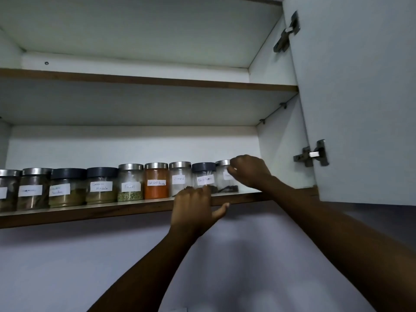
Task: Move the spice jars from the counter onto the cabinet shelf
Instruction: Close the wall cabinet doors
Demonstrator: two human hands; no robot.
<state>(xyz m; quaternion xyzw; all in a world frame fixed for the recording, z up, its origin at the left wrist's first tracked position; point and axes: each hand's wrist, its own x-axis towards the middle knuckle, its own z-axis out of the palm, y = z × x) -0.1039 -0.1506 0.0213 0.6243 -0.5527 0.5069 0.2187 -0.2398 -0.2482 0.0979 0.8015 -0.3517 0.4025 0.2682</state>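
Above both hands, in the head view, an upper shelf [135,78] crossed the cabinet. To the right of the right hand [249,171] stood the open cabinet door [360,97], with 1 hinge [313,154] just beside that hand and a second hinge [287,32] well above it. Below the 2 forearms lay a pale wall [90,266].

The right hand covered the right side of the end jar [224,176], hiding most of its label. The left hand [193,206] blocked the bottoms of the Cloves jar [180,176] and the Black Pepper jar [203,174]. Far to the left of the left hand, the last jar [6,190] was cut off by the frame edge, and the labels on the 2 jars next to it were too blurred to read.

9 spice jars [130,183] stood upright in 1 row on the cabinet shelf [90,211], side by side, most of them to the left of both hands. The right hand's fingers were curled against the end jar, at the row's right end, gripping it near the lid. The left hand reached up over the shelf's front edge with its fingers fairly straight, touching the base of the Black Pepper jar, thumb spread out to the right under the edge; its fingertips were hard to make out.
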